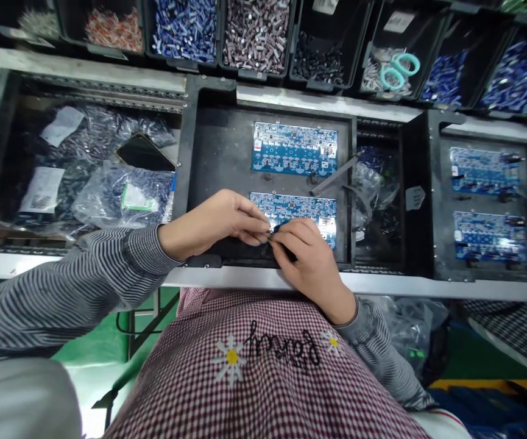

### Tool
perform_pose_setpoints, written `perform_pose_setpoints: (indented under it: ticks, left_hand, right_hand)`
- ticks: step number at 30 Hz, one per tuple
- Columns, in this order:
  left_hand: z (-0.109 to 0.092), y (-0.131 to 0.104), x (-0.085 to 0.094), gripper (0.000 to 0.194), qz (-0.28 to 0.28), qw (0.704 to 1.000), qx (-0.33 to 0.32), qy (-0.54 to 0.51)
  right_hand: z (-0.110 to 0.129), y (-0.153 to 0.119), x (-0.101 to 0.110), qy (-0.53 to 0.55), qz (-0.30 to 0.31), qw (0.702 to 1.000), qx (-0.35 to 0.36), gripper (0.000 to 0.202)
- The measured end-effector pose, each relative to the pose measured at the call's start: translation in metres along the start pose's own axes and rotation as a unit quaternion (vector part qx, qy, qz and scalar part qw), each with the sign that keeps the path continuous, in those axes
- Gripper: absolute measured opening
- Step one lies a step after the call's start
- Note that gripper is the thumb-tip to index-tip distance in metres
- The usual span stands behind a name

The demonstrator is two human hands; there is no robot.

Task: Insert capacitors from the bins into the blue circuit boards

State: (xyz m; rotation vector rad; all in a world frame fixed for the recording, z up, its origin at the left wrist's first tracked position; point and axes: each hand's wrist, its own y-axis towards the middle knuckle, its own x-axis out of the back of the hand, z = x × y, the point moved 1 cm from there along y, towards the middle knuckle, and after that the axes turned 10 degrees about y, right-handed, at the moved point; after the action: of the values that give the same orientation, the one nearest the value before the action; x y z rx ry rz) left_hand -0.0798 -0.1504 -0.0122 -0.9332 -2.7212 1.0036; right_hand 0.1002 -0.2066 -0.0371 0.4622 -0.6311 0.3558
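Over the near blue circuit board (293,206), my two hands meet at the fingertips. My left hand (226,222) reaches in from the left, thumb and fingers pinched together at the board's lower left part. My right hand (306,253) is closed too, its thumb and forefinger pinching close beside the left fingertips. A small shiny bit shows between them, too small to name. Both boards lie flat in a black tray (220,146); the far circuit board (294,147) sits behind, untouched. Part of the near board is hidden under my fingers.
Black bins (286,79) of loose components line the back, one holding turquoise-handled scissors (398,72). Bagged parts (121,195) and a dark phone (147,149) lie left. A metal bar (335,175) crosses the tray's right side. Another tray with boards (489,235) stands further right.
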Motion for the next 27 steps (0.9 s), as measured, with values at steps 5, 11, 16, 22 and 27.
perform_pose_setpoints:
  ticks: [5,11,16,22,27]
  left_hand:
    - [-0.007,-0.003,0.000,0.019,-0.034,0.996,0.001,0.077]
    - [-0.005,-0.002,-0.010,0.015,0.017,0.999,0.009,0.026]
    - [-0.005,0.005,-0.017,0.012,0.050,0.998,0.001,-0.025]
    - [-0.004,0.012,-0.014,0.018,-0.002,1.000,0.002,0.012]
    - [-0.007,0.013,-0.020,0.010,-0.018,0.995,-0.036,0.087]
  right_hand:
    - [-0.001,-0.001,0.000,0.000,0.018,1.000,0.001,0.015]
    - [0.008,-0.001,0.013,0.033,-0.087,0.995,-0.037,0.013]
    - [0.007,-0.004,0.030,0.019,-0.065,0.997,-0.038,0.015]
    - [-0.009,-0.014,0.033,-0.005,0.025,0.999,-0.032,0.018]
    - [-0.012,-0.014,0.031,0.007,0.017,0.999,-0.040,0.021]
